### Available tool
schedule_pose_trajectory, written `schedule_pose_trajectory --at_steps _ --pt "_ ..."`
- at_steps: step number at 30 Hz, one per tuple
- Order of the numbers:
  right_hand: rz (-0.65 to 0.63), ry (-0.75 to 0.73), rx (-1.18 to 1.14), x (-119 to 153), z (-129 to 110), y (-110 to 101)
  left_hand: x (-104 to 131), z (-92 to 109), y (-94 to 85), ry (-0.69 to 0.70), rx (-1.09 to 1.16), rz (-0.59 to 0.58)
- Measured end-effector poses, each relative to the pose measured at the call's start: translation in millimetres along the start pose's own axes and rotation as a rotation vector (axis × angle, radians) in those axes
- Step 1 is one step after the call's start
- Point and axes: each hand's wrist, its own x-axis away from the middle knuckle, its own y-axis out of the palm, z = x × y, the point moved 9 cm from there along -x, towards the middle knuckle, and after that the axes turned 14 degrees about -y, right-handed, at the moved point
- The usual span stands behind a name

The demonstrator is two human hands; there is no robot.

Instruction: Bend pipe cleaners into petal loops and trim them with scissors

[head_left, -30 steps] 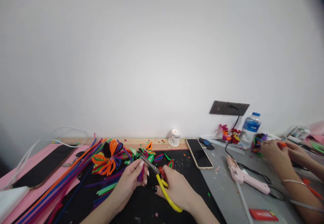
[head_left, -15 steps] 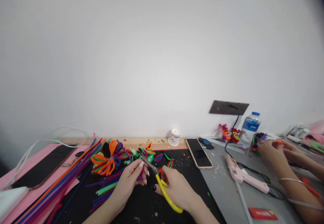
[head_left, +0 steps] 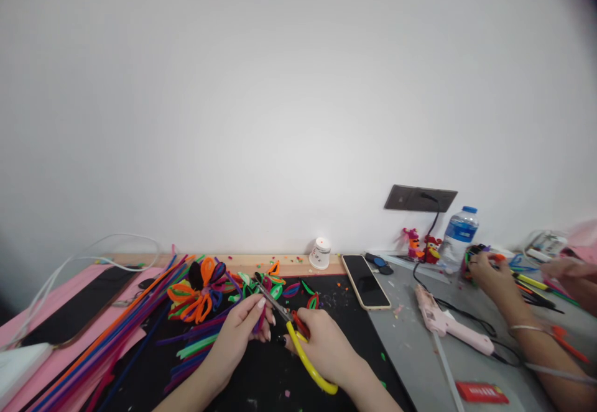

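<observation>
My left hand [head_left: 247, 325] is closed, pinching a purple pipe cleaner [head_left: 262, 320] between thumb and fingers. My right hand [head_left: 321, 343] grips yellow-handled scissors [head_left: 301, 356], whose metal blades point up and left, close to my left fingertips. Whether the blades touch the pipe cleaner I cannot tell. Just beyond my left hand lie an orange pipe-cleaner flower [head_left: 201, 291] and several leaf-shaped loops in green, red and purple [head_left: 291, 289]. Cut purple and green pipe cleaners [head_left: 198, 347] lie beside my left wrist on the black mat [head_left: 265, 381].
Long pipe cleaners [head_left: 125, 319] lie at left over pink sheets. A white cup [head_left: 320, 253] and a phone [head_left: 366, 281] stand and lie ahead. At right are a pink glue gun [head_left: 452, 325], a water bottle [head_left: 459, 235], a red box [head_left: 482, 392] and a co-worker's hands [head_left: 494, 278].
My hands and the scissors have barely moved. At right, the co-worker's two hands have come apart, one moving back to the right, and pipe cleaners behind them now show.
</observation>
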Motion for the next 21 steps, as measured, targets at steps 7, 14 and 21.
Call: schedule_pose_trajectory --at_steps 7,14,21 --pt "0.033 0.011 0.048 -0.5 1.2 2.7 -1.4 -2.3 3.6 -0.004 0.006 -0.033" --pt "0.173 0.101 0.217 -2.3 13.7 -22.8 3.1 1.0 4.4 -0.009 -0.063 -0.001" --pt "0.254 0.425 0.305 11.6 72.1 -64.1 8.0 5.8 -3.2 0.032 -0.239 0.137"
